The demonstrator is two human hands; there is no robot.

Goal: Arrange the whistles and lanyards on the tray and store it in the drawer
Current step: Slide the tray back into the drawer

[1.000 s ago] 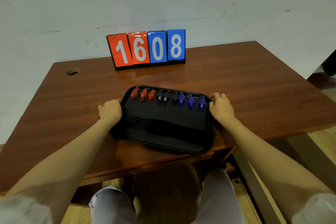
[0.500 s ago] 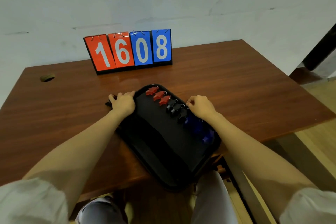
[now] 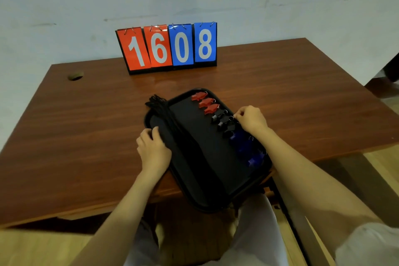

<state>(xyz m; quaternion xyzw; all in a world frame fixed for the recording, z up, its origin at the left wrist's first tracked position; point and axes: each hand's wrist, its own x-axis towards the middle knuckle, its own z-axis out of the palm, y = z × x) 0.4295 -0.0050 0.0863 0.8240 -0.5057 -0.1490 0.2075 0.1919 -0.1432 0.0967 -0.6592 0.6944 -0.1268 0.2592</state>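
**Hands on tray, near desk edge**

Left hand (image 3: 153, 149): fingers curled over the black tray (image 3: 212, 206) at its 9 o'clock rim, gripping it.
Right hand (image 3: 251, 120): fingers curled onto the 2 o'clock rim beside the whistles, holding the tray.
Tray: lies skewed on my brown desk (image 3: 86, 136), with its 6 o'clock corner overhanging the near edge above my white trousers (image 3: 257, 235).
Whistles: one row along the tray's right side.
- Blue whistles (image 3: 244, 147) at 4 o'clock.
- Black whistles (image 3: 222, 120) at 2 o'clock.
- Red whistles (image 3: 206, 102) at 12 o'clock.

Lanyards (image 3: 159, 103): black bundle along the left side, its loops spilling over the 11 o'clock corner.
Cable hole (image 3: 75, 76): in the desk at 10 o'clock, well apart.
Scoreboard (image 3: 170, 47): upright at 12 o'clock by the wall, reading 1608.
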